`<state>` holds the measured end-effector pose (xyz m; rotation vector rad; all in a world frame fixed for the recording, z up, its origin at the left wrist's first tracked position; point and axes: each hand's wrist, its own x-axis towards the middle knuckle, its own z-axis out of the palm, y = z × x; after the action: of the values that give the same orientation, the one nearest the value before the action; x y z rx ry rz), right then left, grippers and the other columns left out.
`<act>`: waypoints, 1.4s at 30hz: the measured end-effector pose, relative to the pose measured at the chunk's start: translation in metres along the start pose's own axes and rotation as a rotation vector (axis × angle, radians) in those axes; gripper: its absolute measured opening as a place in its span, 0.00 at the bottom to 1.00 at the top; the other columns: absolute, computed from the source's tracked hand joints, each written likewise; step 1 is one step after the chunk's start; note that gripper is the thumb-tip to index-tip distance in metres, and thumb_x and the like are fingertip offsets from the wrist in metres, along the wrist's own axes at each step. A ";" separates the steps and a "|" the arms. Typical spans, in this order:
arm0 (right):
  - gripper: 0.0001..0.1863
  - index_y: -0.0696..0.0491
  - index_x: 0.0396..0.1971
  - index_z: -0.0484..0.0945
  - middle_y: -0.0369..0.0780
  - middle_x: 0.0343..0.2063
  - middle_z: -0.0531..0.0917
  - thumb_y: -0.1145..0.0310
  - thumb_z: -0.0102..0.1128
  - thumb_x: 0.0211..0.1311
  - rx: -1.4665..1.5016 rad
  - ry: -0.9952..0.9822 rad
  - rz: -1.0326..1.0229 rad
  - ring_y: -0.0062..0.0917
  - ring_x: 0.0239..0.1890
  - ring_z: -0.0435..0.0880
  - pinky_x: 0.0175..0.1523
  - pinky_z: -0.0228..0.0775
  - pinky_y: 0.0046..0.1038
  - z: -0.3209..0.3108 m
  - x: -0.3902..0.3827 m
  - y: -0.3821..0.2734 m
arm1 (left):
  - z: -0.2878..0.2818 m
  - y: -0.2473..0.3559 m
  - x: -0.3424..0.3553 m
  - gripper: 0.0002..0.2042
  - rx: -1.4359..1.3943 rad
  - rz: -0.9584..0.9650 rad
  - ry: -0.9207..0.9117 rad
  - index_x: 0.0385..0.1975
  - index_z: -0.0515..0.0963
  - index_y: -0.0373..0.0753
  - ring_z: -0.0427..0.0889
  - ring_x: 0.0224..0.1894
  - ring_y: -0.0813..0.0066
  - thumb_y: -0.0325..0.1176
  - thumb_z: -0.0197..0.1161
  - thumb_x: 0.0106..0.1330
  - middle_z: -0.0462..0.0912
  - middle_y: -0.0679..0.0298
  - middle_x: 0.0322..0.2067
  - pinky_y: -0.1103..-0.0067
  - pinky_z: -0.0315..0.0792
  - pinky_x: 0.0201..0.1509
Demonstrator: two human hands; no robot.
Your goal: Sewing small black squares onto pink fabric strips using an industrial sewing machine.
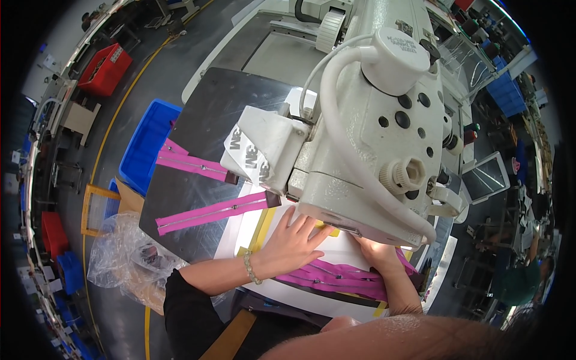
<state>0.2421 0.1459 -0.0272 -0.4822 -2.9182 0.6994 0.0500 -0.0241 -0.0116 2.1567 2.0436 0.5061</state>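
Note:
My left hand (294, 240) lies spread out below the head of a sewing machine (360, 174), its fingertips reaching the machine's edge. A bracelet of pale beads circles that wrist. To the right, my right hand (377, 255) rests at the machine's lower edge, where the machine hides most of its fingers. Between my wrists, several magenta zippers (336, 279) lie in a bundle on the white work surface. A magenta zipper (216, 213) with a dark end stretches leftward from the needle area over the dark metal plate. Behind it lies another magenta zipper strip (195, 165).
A blue bin (147, 144) stands past the plate's left edge. Below it are a clear plastic bag (129, 255) and a yellow frame (96, 210). A red crate (107, 69) sits farther off on the floor. Another person (519, 282) is at the far right.

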 end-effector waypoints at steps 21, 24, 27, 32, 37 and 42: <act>0.16 0.60 0.33 0.80 0.45 0.36 0.82 0.81 0.61 0.37 0.093 0.271 -0.216 0.44 0.43 0.80 0.51 0.72 0.39 -0.007 0.013 -0.006 | 0.000 0.000 0.002 0.27 0.029 0.014 0.039 0.49 0.75 0.41 0.69 0.53 0.62 0.50 0.67 0.52 0.73 0.58 0.42 0.58 0.63 0.55; 0.13 0.59 0.32 0.80 0.46 0.36 0.82 0.78 0.63 0.40 0.048 0.220 -0.218 0.44 0.42 0.81 0.49 0.74 0.39 -0.005 0.011 -0.003 | 0.002 0.000 0.001 0.27 0.016 0.012 0.036 0.49 0.75 0.41 0.69 0.53 0.62 0.50 0.67 0.53 0.74 0.59 0.42 0.58 0.62 0.56; 0.11 0.58 0.30 0.79 0.47 0.37 0.82 0.75 0.64 0.42 0.016 0.261 -0.261 0.44 0.44 0.81 0.48 0.75 0.38 0.001 0.009 0.002 | 0.006 -0.001 0.003 0.27 -0.016 0.016 0.029 0.50 0.75 0.41 0.69 0.53 0.63 0.50 0.67 0.53 0.75 0.59 0.42 0.58 0.62 0.57; 0.09 0.56 0.29 0.79 0.45 0.38 0.82 0.71 0.63 0.44 0.082 0.266 -0.253 0.39 0.46 0.82 0.50 0.75 0.37 -0.015 0.017 -0.012 | 0.013 -0.010 0.000 0.25 -0.106 0.009 0.036 0.50 0.75 0.40 0.71 0.53 0.61 0.47 0.67 0.54 0.76 0.55 0.44 0.57 0.63 0.57; 0.09 0.54 0.29 0.79 0.43 0.39 0.82 0.71 0.62 0.45 0.010 0.246 -0.273 0.35 0.48 0.82 0.51 0.75 0.35 -0.025 0.020 -0.018 | -0.007 -0.039 0.011 0.17 -0.314 0.064 0.122 0.45 0.78 0.37 0.76 0.49 0.54 0.36 0.64 0.57 0.78 0.53 0.45 0.61 0.67 0.57; 0.09 0.55 0.29 0.79 0.42 0.38 0.82 0.72 0.61 0.44 -0.050 0.231 -0.355 0.36 0.46 0.81 0.50 0.74 0.35 -0.028 0.025 -0.016 | -0.013 -0.047 0.012 0.12 -0.307 0.039 0.172 0.40 0.80 0.38 0.76 0.49 0.55 0.31 0.62 0.57 0.80 0.57 0.42 0.62 0.69 0.54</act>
<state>0.2187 0.1528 0.0053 -0.0385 -2.7024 0.4859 0.0018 -0.0107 -0.0129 2.0329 1.8565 0.9711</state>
